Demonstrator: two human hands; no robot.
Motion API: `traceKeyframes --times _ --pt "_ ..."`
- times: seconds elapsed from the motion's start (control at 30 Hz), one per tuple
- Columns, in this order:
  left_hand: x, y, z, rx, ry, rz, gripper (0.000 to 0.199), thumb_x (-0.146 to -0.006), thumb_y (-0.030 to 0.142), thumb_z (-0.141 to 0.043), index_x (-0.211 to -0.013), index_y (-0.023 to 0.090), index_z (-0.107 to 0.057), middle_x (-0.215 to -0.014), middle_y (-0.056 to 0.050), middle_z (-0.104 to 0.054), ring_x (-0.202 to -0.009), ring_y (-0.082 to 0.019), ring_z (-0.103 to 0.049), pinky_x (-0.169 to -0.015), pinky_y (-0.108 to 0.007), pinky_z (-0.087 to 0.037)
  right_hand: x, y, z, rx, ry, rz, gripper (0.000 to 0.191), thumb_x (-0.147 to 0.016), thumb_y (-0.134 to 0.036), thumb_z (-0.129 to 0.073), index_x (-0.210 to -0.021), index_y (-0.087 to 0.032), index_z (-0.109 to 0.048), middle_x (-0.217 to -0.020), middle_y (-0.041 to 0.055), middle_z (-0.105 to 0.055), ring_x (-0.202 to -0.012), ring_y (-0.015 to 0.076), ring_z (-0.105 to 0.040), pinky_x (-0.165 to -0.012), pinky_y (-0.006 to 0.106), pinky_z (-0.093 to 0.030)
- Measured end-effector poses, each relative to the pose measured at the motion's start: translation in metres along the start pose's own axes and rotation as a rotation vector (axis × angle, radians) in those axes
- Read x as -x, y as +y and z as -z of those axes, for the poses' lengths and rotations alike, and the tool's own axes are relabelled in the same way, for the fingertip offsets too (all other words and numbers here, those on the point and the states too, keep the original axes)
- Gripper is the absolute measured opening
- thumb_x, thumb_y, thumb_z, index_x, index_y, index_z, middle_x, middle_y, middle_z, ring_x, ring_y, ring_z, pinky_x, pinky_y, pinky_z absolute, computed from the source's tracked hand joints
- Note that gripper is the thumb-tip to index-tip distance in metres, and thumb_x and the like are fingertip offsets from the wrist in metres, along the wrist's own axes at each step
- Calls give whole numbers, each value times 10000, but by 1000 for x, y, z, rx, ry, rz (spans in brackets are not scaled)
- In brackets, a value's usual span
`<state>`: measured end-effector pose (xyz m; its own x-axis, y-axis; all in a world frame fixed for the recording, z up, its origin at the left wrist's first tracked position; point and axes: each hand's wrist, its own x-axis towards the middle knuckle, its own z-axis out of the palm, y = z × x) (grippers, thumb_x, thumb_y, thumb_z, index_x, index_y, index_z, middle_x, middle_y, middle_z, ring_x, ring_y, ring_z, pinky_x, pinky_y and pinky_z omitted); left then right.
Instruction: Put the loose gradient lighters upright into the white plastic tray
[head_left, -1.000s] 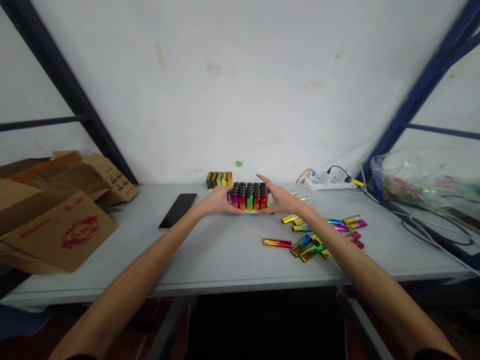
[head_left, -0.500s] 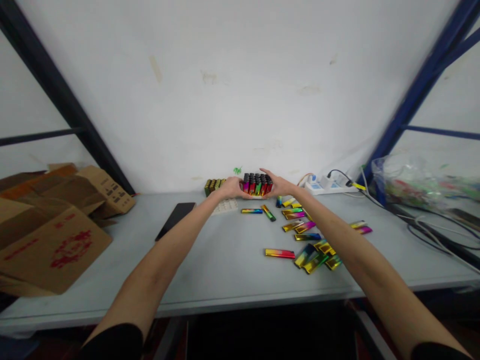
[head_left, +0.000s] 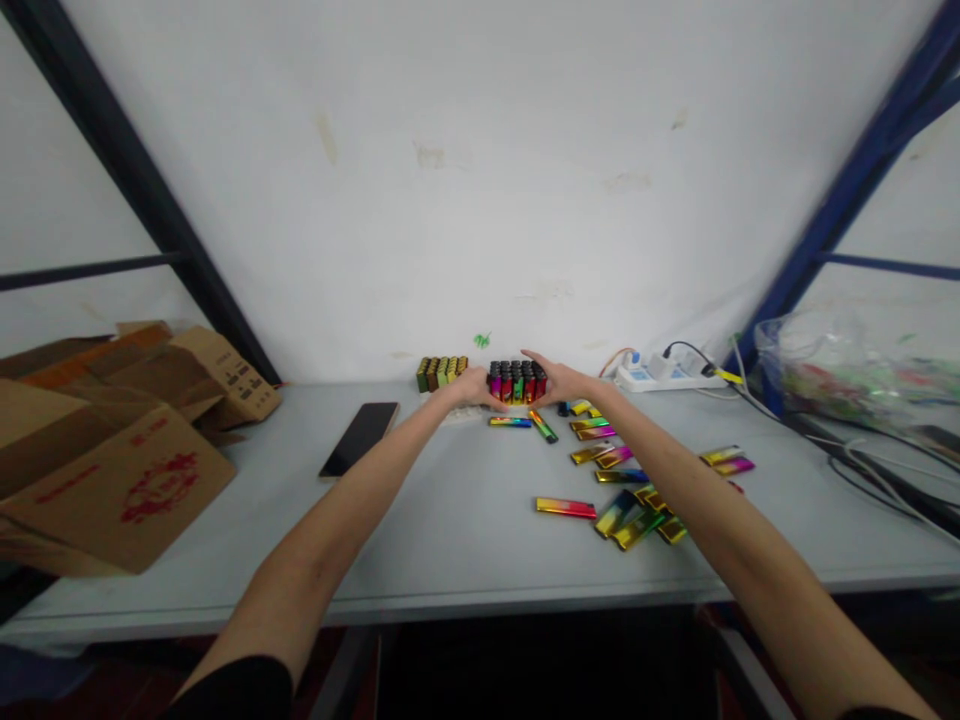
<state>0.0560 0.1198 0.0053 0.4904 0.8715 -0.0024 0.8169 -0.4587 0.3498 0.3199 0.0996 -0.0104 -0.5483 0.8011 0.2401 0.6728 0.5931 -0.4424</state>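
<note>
Between my hands, near the wall, stands a packed block of upright lighters with black tops and shiny coloured bodies. My left hand presses its left side. My right hand grips the right side, its fingers closed round the end. A pale tray shows partly below my left hand, the rest hidden. Just in front of the block lie a blue-yellow lighter and a green-gold lighter. Behind my left hand is another block of gold-topped lighters.
Loose metallic lighters are scattered by my right forearm. A black phone-like slab lies left of my left arm. Open cardboard boxes fill the left end. A power strip with cables and a plastic bag are at the right.
Both hands have lowered the lighter block a little, bringing it closer to the loose lighters in front. The view has shifted slightly, and more of the gold-topped block shows.
</note>
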Motion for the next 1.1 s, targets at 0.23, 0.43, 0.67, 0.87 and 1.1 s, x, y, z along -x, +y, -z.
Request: traceKeyframes --times 0.23,0.43,0.67,0.87,1.1 --pt "14 4 1 -28 -29 -45 678 -471 704 -847 -845 160 -690 -802 -58 -689 -807 -249 -641 -682 -292 -460 17 -12 -2 -13 -21 -16 1291 -664 -424 -905 -1657 -154 -125 -1376 209 -642 -1150 326 -683 -1019 462 -511" --pt "26 12 -3 -31 -45 -97 630 -495 712 -823 -786 171 -681 -753 -32 -672 -734 -223 -620 -654 -283 -440 32 -27 -2 20 -21 -16 1310 -657 -459 -910 -1657 -160 -119 -1377 206 -640 -1149 332 -687 -1046 482 -495" --pt "42 16 9 18 -4 -101 645 -558 667 -838 -937 153 -750 -805 -58 -713 -784 -255 -654 -699 -304 -466 42 -41 8 -37 -21 -61 1378 -651 -498 -912 -1669 -168 -44 -1405 232 -620 -1212 366 -661 -1049 513 -497" --pt "89 -22 35 -157 209 -44 721 -735 593 -774 -1277 130 -665 -931 -92 -722 -941 -298 -664 -878 -357 -497 71 -61 43 -101 107 -33 1253 -737 -518 -851 -1670 -257 -57 -1606 229 -403 -1404 385 -507 -1109 558 -461" --pt "140 -44 -1 -322 206 -75 447 -948 313 -550 -1324 85 -632 -1467 -236 -566 -1395 -350 -505 -1160 -453 -397 97 -95 34 7 201 14 848 -916 -440 -693 -1624 -260 -261 -1501 169 -518 -1293 317 -590 -1093 541 -493"
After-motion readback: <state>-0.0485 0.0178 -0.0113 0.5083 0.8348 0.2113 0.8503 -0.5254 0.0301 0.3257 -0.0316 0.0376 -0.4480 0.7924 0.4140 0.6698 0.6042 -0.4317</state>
